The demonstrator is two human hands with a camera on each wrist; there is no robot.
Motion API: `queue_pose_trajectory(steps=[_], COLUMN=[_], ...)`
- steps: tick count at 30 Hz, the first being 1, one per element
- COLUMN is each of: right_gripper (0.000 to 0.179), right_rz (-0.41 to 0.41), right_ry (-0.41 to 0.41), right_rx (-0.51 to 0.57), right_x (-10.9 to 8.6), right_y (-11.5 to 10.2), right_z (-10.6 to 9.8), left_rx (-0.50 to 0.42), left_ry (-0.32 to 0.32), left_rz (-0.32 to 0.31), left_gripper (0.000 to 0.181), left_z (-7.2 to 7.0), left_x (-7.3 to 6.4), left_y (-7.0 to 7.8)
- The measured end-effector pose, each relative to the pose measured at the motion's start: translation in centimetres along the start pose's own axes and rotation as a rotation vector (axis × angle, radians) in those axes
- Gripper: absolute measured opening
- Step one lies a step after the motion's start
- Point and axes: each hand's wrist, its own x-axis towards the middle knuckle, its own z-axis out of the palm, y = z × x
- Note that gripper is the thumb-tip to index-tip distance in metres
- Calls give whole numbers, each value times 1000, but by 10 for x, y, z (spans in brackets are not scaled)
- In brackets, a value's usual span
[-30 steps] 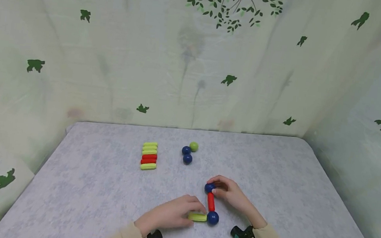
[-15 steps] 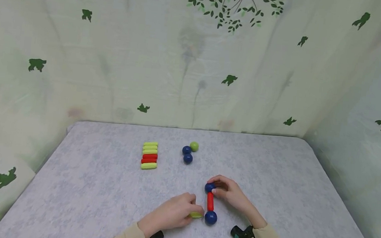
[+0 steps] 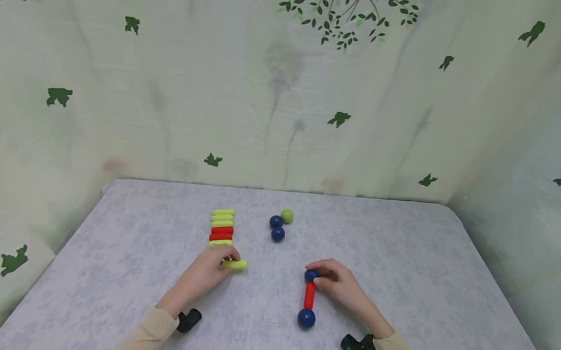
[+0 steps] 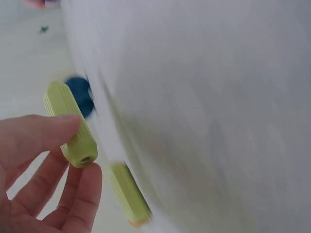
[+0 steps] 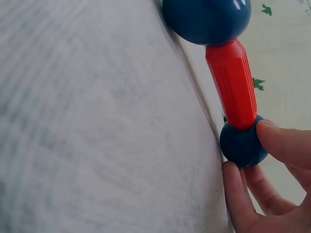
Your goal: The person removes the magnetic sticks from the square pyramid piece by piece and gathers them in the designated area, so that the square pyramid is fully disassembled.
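Note:
My left hand (image 3: 206, 270) pinches a ridged yellow-green rod (image 4: 73, 131) between thumb and fingers, just in front of a row of rods. A hole shows in the rod's near end in the left wrist view. My right hand (image 3: 341, 285) grips the far dark blue ball (image 5: 243, 143) of a joined piece. From that ball a red rod (image 3: 309, 296) runs toward me to a second blue ball (image 3: 306, 318), which lies on the table. Nearest the left hand in the row is a yellow-green rod (image 4: 129, 194), partly covered by the hand in the head view.
Farther back in the row lie two red rods (image 3: 221, 234) and several yellow-green rods (image 3: 223, 218). Two loose blue balls (image 3: 277, 234) and a green ball (image 3: 287, 216) sit together at the back middle. A grey cloth covers the table (image 3: 382, 237).
My left hand has pulled the yellow-green rod away from the near blue ball and carried it left and back to the row. The right hand keeps its hold, almost still.

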Motion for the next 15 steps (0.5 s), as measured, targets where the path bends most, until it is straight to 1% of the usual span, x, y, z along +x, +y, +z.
queue_pose_trajectory(steps=[2, 4, 7, 11, 15], right_gripper=[27, 27, 26, 24, 23], right_rz=[-6, 4, 45, 108, 121], right_ry=[24, 55, 111, 178, 192], right_rx=[-4, -7, -32, -61, -63], right_x=[-3, -5, -6, -5, -5], right_y=[-6, -9, -3, 6, 7], right_z=[-1, -1, -1, -2, -3], left_rx=[33, 62, 92, 132, 160], left_ry=[37, 62, 70, 58, 53], left_rz=[-30, -46, -64, -82, -87], left_gripper=[26, 26, 25, 25, 25], left_z=[-6, -10, -13, -16, -17], left_x=[1, 2, 4, 9, 15], left_y=[-11, -19, -28, -33, -34])
